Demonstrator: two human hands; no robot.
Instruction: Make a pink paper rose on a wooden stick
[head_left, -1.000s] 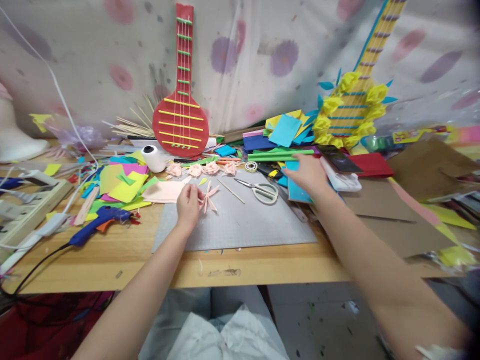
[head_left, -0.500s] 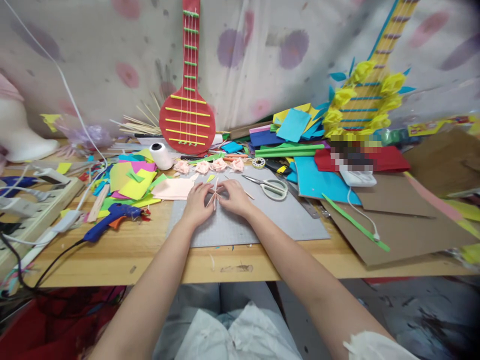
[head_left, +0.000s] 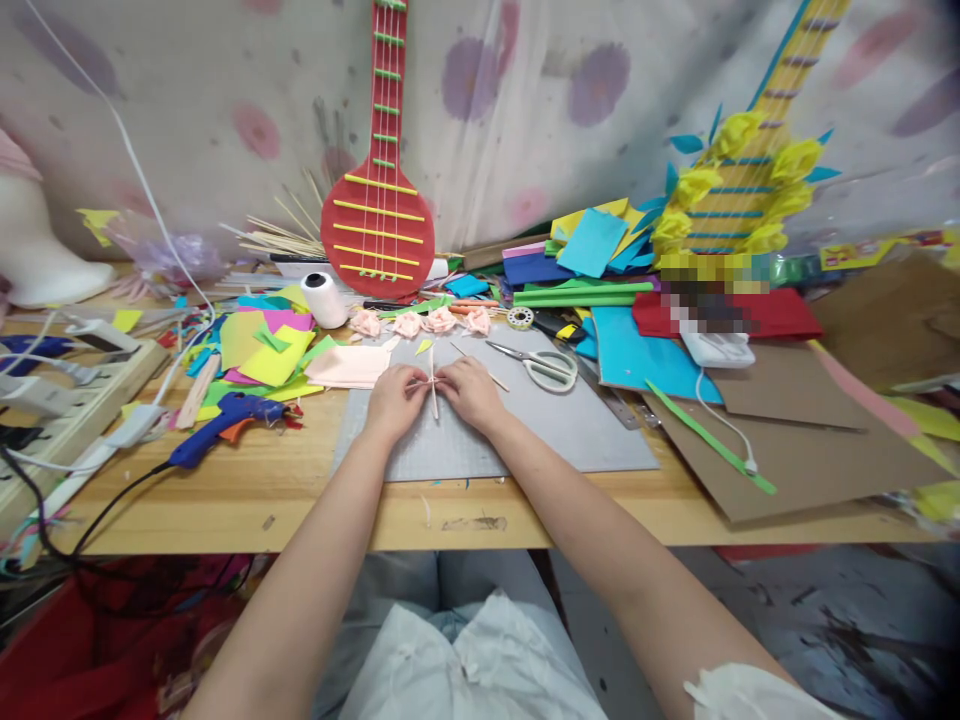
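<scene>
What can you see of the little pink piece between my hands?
The pink piece is a small bundle of thin, pale pink strips, paper by the look, crossing at one point. The longest strip runs away from you; shorter ends poke sideways. The fingertips of the left hand and the right hand pinch it at the crossing, low over the grey cutting mat. Whether it touches the mat cannot be told.

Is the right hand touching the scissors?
Apart. The head view shows bare grey mat between the right hand and the scissors; it and the left hand pinch pink strips.
</scene>
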